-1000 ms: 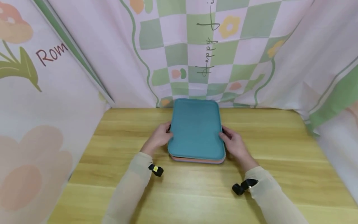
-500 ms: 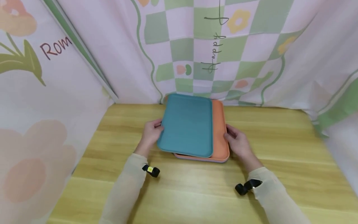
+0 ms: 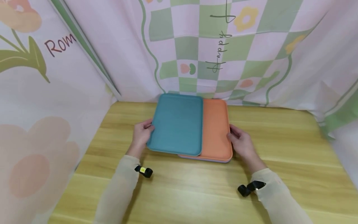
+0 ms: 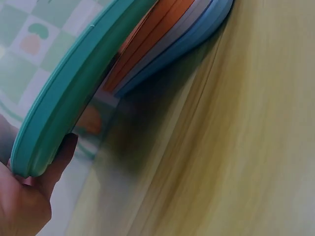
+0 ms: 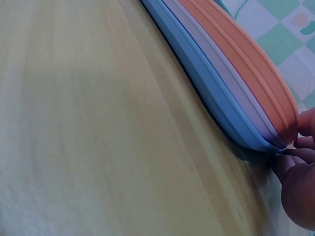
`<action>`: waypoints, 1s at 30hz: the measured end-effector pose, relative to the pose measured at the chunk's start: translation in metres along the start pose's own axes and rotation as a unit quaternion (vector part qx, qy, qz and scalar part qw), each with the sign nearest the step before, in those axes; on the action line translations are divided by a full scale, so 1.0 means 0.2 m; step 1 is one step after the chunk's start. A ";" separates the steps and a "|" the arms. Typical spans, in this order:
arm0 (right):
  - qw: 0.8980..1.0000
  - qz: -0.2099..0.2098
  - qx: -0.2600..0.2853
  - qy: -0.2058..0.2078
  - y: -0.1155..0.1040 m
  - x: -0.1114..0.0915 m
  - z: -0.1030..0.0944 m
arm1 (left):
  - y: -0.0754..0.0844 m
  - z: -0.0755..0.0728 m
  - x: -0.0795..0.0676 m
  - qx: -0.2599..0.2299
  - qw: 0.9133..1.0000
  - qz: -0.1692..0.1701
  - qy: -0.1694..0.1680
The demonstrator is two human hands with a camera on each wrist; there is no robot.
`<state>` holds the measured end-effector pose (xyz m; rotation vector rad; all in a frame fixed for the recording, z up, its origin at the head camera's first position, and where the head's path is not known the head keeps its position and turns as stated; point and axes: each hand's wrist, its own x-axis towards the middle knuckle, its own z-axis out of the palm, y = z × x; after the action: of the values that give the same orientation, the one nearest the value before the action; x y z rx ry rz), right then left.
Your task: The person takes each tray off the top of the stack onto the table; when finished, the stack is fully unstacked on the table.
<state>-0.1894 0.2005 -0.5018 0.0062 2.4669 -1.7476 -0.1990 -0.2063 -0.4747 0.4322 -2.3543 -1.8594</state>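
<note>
My left hand [image 3: 142, 133] grips the left edge of a teal rectangular tray [image 3: 177, 124], thumb on the rim and fingers underneath. The tray is tilted, its left part raised over the table and its right part overlapping an orange tray [image 3: 216, 130]. Below the orange one, a lavender tray [image 5: 231, 71] and a blue tray [image 5: 206, 73] are stacked. My right hand [image 3: 241, 141] holds the right edge of this stack, thumb at the orange rim and fingertips low at its side. In the left wrist view, a finger [image 4: 61, 160] supports the teal tray from beneath.
The stack rests on a wood-grain table [image 3: 195, 193] near its back edge. Behind it hangs a checkered curtain [image 3: 207, 46] with flowers and lettering, and another printed curtain [image 3: 78, 102] stands along the left side. Black wrist cameras are strapped over both sleeves.
The teal tray has slid left from the top of the stack with my left hand, uncovering part of the orange tray. My right hand keeps its hold, and the view has shifted slightly.
</note>
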 end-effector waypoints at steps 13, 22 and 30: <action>1.000 -0.003 -0.017 0.002 -0.01 0.00 0.00 | -0.04 -0.24 0.05 -0.001 0.999 -0.048 0.012; 1.000 -0.002 -0.017 0.004 0.00 -0.01 -0.01 | -0.07 -0.46 0.11 0.023 0.997 -0.068 0.028; 1.000 -0.008 -0.026 0.003 0.01 -0.01 -0.01 | -0.09 -0.62 0.14 0.061 0.994 -0.082 0.028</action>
<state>-0.1878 0.2039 -0.5034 -0.0109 2.5231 -1.6914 -0.1908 -0.3351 -0.4651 0.7012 -2.4709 -1.7483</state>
